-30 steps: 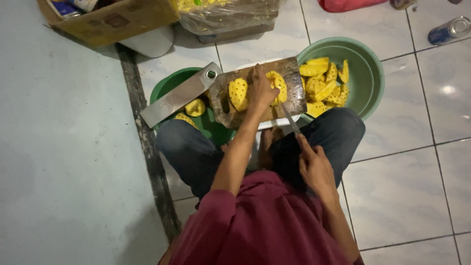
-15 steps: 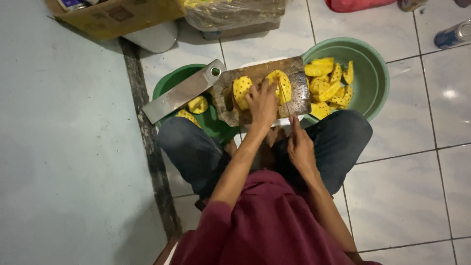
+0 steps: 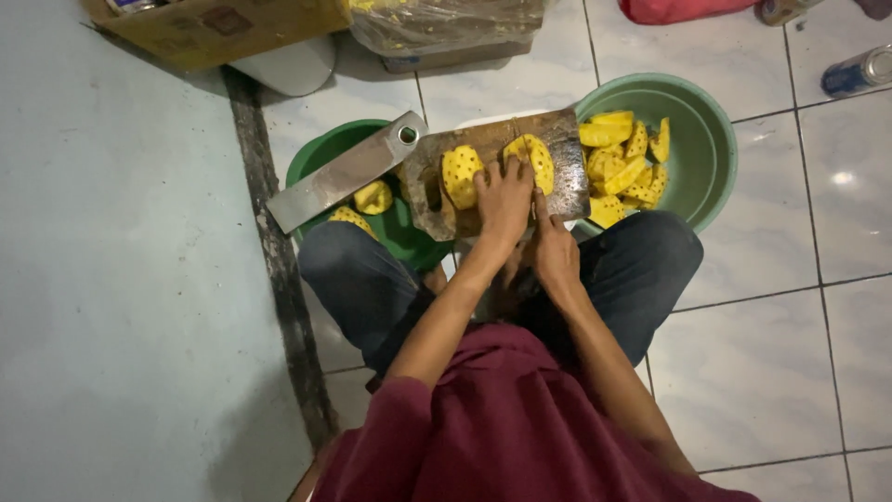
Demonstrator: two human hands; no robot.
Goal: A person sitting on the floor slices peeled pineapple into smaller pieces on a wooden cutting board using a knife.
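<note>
Pineapple piece (image 3: 530, 160), peeled, yellow with dark eyes: lies on the wooden cutting board (image 3: 567, 181), which spans two basins in front of the seated person's knees. Left hand (image 3: 503, 197): pressed flat over the board between this piece and a second pineapple piece (image 3: 461, 175); grip spread, fingers touching the fruit. Right hand (image 3: 554, 253): at the board's near edge, grip closed on a knife (image 3: 537, 206) whose blade points up toward the fruit. Change since a second ago: right hand was back over the lap, well apart from the board; it has now come up beside the left. Light green basin (image 3: 711, 139), right: holds cut pineapple chunks (image 3: 623, 163). Dark green basin (image 3: 321, 158), left: a few chunks. Cleaver (image 3: 344, 174): rests across it, unmoved.
</note>
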